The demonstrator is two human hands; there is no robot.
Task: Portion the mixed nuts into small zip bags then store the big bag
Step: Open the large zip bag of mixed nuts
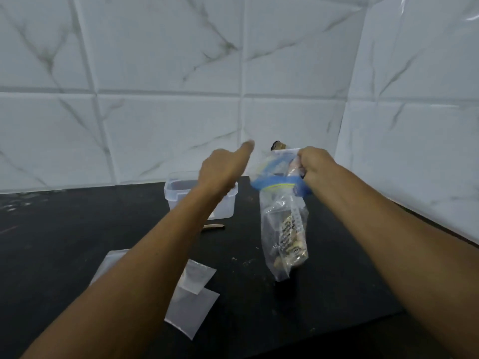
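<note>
Countertop (77, 229), black, in a corner of white marbled wall tiles (168, 47), with one person's two bare forearms reaching over it. The right hand (315, 164) grips the top of one big clear zip bag (283, 229) just above its blue seal strip, holding it upright in the air above the counter; mixed nuts and a printed packet show through its lower half. The left hand (223, 169) holds nothing: it is raised beside the bag, one finger extended upward and the others loosely curled, blurred by motion. Two small clear zip bags (193, 301), flat and overlapping, lie at lower left, partly under the left forearm. One clear plastic container (223, 206), open-topped, stands behind that arm; one small brown strip (213, 227) lies just before it.
</note>
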